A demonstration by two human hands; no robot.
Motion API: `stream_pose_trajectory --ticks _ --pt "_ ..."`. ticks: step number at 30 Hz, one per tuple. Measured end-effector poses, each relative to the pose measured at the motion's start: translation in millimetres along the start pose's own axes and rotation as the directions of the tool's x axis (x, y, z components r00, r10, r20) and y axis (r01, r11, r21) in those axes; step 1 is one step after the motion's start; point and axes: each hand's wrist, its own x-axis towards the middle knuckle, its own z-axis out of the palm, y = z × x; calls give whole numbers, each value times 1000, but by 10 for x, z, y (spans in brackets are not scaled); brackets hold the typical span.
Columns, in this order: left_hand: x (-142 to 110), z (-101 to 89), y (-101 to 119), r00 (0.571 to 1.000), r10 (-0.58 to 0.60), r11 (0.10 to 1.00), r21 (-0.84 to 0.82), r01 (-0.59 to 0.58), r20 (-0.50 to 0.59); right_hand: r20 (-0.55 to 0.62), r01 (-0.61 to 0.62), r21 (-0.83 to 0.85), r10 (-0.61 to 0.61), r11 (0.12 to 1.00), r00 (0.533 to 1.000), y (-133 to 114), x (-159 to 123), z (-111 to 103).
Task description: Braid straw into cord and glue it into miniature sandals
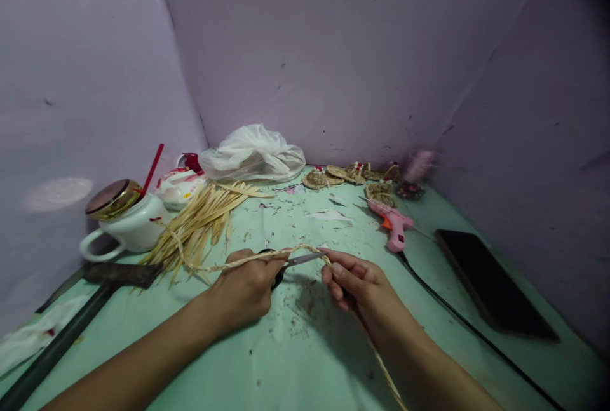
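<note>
Green-painted or green-covered, the surface [238,366] spreads beneath my forearms, with a crumpled white plastic bag [255,154] at its back. On my left a dark-handled hammer [60,344] lies near a fanned bundle of dry straw strips [200,214], which I judge brittle at the thin ends. On my right, well apart from my fingers, rest a dark flat device [495,284] and a pink glue gun [393,227].

My left grip [248,284] is folded around the black handles of the scissors, and my right grip [362,281] is narrow, thumb and fingers pinching a braided cord [216,267]. That cord crosses the straw, passes over my left knuckles, arches between my two grips and trails from my right palm along the forearm. I expect it to weigh almost nothing: springy rather than limp, a little rough, so unlikely to slip, though a sharp kink could crack its fibres. A light pinch suits it best, close beside the blades, where the plait has little room to twist.

Smaller than all this, the scissors [305,259] feel like the firmer, heavier hold, best kept by the handle loops; their grey tip reaches the cord beside my right fingertips, and whether the blades are parted I cannot tell
</note>
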Motion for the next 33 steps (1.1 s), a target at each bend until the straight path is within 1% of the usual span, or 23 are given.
stream_pose_trajectory --ticks 2,4,7,8,9,10,11,12,13,14,15,17,20,21,23,25,27,29,30,31,33 --pt "0 -13 4 998 -56 994 -94 54 -19 -2 -2 10 2 1000 1000 -9 2 -4" --pt "8 -25 19 989 -142 965 -228 128 -44 -4 -14 22 14 1000 1000 -20 1 -1" --pt "38 -31 55 961 -272 869 -442 223 -50 -6 -33 46 33 998 999 -28 -5 10" --pt "51 -32 67 950 -311 816 -519 254 -26 -7 -38 53 38 998 999 -27 -8 14" --pt "65 -32 75 937 -349 745 -602 286 14 -9 -42 56 43 998 999 -24 -11 17" --pt "77 -34 80 925 -373 650 -689 320 78 -11 -48 56 48 997 999 -20 -13 19" --pt "88 -38 80 914 -373 538 -766 352 158 -15 -53 54 54 997 998 -15 -15 20" --pt "96 -42 77 909 -345 424 -824 375 236 -21 -59 53 61 997 998 -9 -15 19" --pt "101 -46 71 909 -297 333 -861 385 291 -28 -69 53 71 996 997 -4 -15 18" --pt "104 -49 63 914 -250 276 -881 383 319 -35 -81 55 83 995 996 0 -13 16" --pt "105 -53 57 921 -216 254 -892 375 325 -35 -95 58 97 994 995 4 -11 12" --pt "107 -59 49 930 -202 280 -892 354 306 -18 -135 59 136 989 990 14 -7 4" --pt "118 -75 54 922 -225 302 -878 372 313 38 -190 21 189 982 981 35 -14 -2" --pt "122 -82 58 920 -211 300 -874 383 331 61 -197 1 196 980 979 45 -19 0" --pt "129 -96 60 914 -145 289 -868 404 378 118 -192 -24 193 981 974 68 -32 9" --pt "130 -103 57 901 -83 277 -859 431 425 166 -181 -9 180 983 970 91 -39 18" --pt "126 -103 50 901 -95 267 -861 432 423 158 -175 27 169 984 973 107 -33 20" --pt "115 -103 43 913 -161 282 -869 407 376 83 -173 66 168 983 982 110 -16 12" --pt "108 -105 41 921 -189 320 -865 386 341 37 -175 85 172 981 984 105 -5 5" --pt "101 -110 41 930 -208 380 -851 363 304 -2 -180 101 181 979 984 97 5 -2" --pt "90 -125 44 947 -206 529 -786 320 246 -43 -189 125 196 974 980 75 18 -11"
